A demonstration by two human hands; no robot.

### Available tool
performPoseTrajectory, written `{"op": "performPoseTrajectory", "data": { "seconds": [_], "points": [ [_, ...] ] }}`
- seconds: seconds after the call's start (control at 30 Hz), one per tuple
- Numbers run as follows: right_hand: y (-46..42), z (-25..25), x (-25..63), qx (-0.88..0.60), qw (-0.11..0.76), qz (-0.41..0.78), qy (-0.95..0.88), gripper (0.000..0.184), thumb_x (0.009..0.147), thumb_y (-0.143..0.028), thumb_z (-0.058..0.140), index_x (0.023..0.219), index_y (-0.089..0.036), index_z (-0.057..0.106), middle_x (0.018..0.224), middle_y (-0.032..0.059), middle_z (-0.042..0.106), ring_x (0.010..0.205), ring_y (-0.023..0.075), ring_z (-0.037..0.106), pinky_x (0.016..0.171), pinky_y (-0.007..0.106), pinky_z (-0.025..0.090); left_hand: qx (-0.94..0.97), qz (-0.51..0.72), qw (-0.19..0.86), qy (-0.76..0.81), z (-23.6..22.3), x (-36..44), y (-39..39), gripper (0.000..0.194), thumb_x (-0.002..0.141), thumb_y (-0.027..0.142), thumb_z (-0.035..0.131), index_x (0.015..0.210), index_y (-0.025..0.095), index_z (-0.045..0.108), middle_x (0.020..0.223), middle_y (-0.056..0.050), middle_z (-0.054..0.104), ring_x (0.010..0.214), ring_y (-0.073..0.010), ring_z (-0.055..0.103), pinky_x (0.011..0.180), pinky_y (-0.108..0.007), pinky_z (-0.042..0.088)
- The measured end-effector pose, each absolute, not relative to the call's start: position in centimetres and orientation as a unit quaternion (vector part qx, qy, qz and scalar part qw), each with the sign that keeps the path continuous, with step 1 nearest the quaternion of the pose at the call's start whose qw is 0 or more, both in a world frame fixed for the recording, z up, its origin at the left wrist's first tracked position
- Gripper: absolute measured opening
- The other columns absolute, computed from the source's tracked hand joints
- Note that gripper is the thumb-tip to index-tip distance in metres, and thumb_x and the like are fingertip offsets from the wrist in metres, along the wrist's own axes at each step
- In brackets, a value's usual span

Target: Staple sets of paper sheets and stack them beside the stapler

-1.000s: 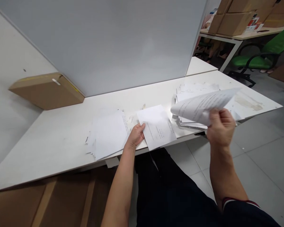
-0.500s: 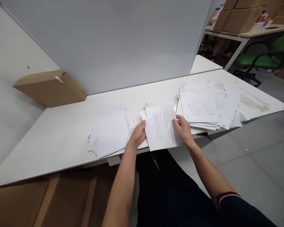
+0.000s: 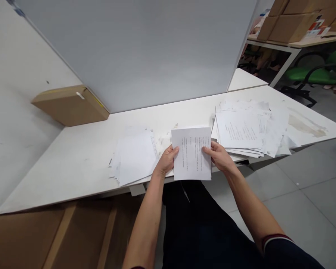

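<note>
Printed sheets of paper (image 3: 192, 158) are held up at the desk's front edge, squared one over the other. My left hand (image 3: 167, 160) pinches their left edge, thumb on top. On the opposite edge my right hand (image 3: 218, 155) is closed the same way, its thumb over the print. To the left lies a loose stack of paper (image 3: 137, 158), its top sheet nearly blank. A taller, untidy pile of printed paper (image 3: 238, 130) lies to the right, its sheets fanned out at several angles.
A white desk (image 3: 86, 164) runs along a grey-white panel (image 3: 162, 52). One cardboard box (image 3: 72, 106) stands at the back left; larger boxes (image 3: 25, 239) sit below the desk. Farther right are a green chair (image 3: 310, 74) and a second desk with stacked boxes (image 3: 294, 28).
My right hand has brought a printed sheet over from the right pile and laid it on the paper in my left hand. Both hands now grip the sheets, whose edges have come into line.
</note>
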State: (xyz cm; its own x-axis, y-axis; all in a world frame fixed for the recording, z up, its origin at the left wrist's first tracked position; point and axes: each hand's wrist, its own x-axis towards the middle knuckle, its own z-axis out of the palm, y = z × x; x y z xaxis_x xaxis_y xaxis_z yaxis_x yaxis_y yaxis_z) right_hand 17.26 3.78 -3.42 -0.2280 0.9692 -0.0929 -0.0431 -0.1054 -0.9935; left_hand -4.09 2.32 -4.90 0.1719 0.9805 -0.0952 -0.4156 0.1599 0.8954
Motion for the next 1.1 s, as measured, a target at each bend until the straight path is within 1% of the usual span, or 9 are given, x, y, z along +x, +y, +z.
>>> {"op": "performPoseTrajectory", "data": {
  "seconds": [0.1,0.2,0.33,0.5,0.7,0.8,0.87,1.0,1.1],
  "points": [
    [3.4,-1.6,17.3,-0.395,0.508,0.573,-0.507,0.027,0.075,-0.04,0.066,0.093,-0.021,0.06,0.089,0.0033,0.069,0.084,0.0191,0.064,0.08,0.035,0.049,0.447,0.553,0.603,0.36,-2.6,-3.9,1.8,0.037,0.076,0.037,0.066,0.108,0.018,0.063,0.106,-0.009,0.069,0.106,-0.0245,0.061,0.093,-0.04,0.047],
    [3.3,0.2,17.0,-0.364,0.584,0.495,-0.53,0.021,0.078,-0.038,0.065,0.092,-0.023,0.06,0.092,0.002,0.068,0.089,0.0182,0.062,0.084,0.034,0.048,0.517,0.605,0.49,0.357,-0.2,-3.8,1.3,0.032,0.078,0.034,0.065,0.107,0.019,0.064,0.108,-0.007,0.068,0.105,-0.0214,0.06,0.094,-0.036,0.046],
    [3.8,0.1,16.4,-0.36,0.594,0.455,-0.557,0.023,0.08,-0.04,0.062,0.096,-0.023,0.06,0.094,0.0028,0.067,0.093,0.0194,0.061,0.085,0.033,0.047,0.526,0.639,0.373,0.419,0.1,-3.8,1.2,0.029,0.078,0.038,0.064,0.101,0.019,0.067,0.105,-0.006,0.068,0.099,-0.0196,0.062,0.089,-0.033,0.047],
    [4.7,-2.2,15.9,-0.352,0.537,0.502,-0.58,0.03,0.081,-0.044,0.06,0.101,-0.022,0.058,0.097,0.0039,0.067,0.092,0.0203,0.062,0.084,0.035,0.048,0.532,0.628,0.384,0.418,-2.2,-3.7,1.5,0.033,0.081,0.04,0.061,0.106,0.019,0.065,0.101,-0.006,0.069,0.1,-0.0208,0.062,0.088,-0.035,0.048],
    [5.1,-2.7,16.2,-0.333,0.549,0.493,-0.587,0.029,0.082,-0.039,0.06,0.105,-0.023,0.058,0.103,0.0043,0.066,0.096,0.0204,0.061,0.085,0.035,0.048,0.51,0.642,0.384,0.425,-2.1,-2.9,1.9,0.033,0.082,0.042,0.058,0.105,0.019,0.064,0.1,-0.006,0.069,0.1,-0.0196,0.061,0.091,-0.034,0.047],
    [5.2,-2.6,16.6,-0.362,0.515,0.475,-0.614,0.031,0.082,-0.04,0.058,0.106,-0.021,0.058,0.099,0.0044,0.067,0.094,0.0211,0.062,0.081,0.034,0.049,0.477,0.657,0.399,0.426,-2.5,-2.6,2.1,0.031,0.081,0.044,0.06,0.1,0.02,0.064,0.096,-0.005,0.069,0.096,-0.0188,0.062,0.087,-0.033,0.048],
    [5.1,-1.5,17.2,-0.386,0.486,0.425,-0.659,0.027,0.083,-0.038,0.055,0.104,-0.02,0.06,0.097,0.0044,0.067,0.092,0.0212,0.062,0.077,0.033,0.048,0.457,0.666,0.418,0.416,-2.9,-2.7,2.2,0.028,0.079,0.043,0.062,0.096,0.02,0.063,0.092,-0.005,0.068,0.093,-0.0184,0.062,0.083,-0.033,0.049],
    [4.0,4.1,18.5,-0.439,0.378,0.222,-0.784,0.02,0.088,-0.03,0.046,0.098,-0.021,0.061,0.083,0.0027,0.066,0.073,0.0171,0.06,0.062,0.026,0.041,0.427,0.679,0.447,0.396,-3.9,-3.7,2.6,0.026,0.074,0.032,0.066,0.097,0.023,0.059,0.09,-0.002,0.067,0.086,-0.0159,0.063,0.079,-0.033,0.049],
    [2.7,8.7,18.8,-0.471,0.254,0.07,-0.842,0.019,0.089,-0.024,0.042,0.093,-0.021,0.06,0.069,0.0022,0.062,0.058,0.0149,0.052,0.054,0.026,0.031,0.398,0.685,0.405,0.457,-5.6,-4.5,3.0,0.034,0.068,0.016,0.059,0.101,0.022,0.059,0.09,-0.002,0.067,0.085,-0.0145,0.063,0.081,-0.033,0.047]
  ]
}}
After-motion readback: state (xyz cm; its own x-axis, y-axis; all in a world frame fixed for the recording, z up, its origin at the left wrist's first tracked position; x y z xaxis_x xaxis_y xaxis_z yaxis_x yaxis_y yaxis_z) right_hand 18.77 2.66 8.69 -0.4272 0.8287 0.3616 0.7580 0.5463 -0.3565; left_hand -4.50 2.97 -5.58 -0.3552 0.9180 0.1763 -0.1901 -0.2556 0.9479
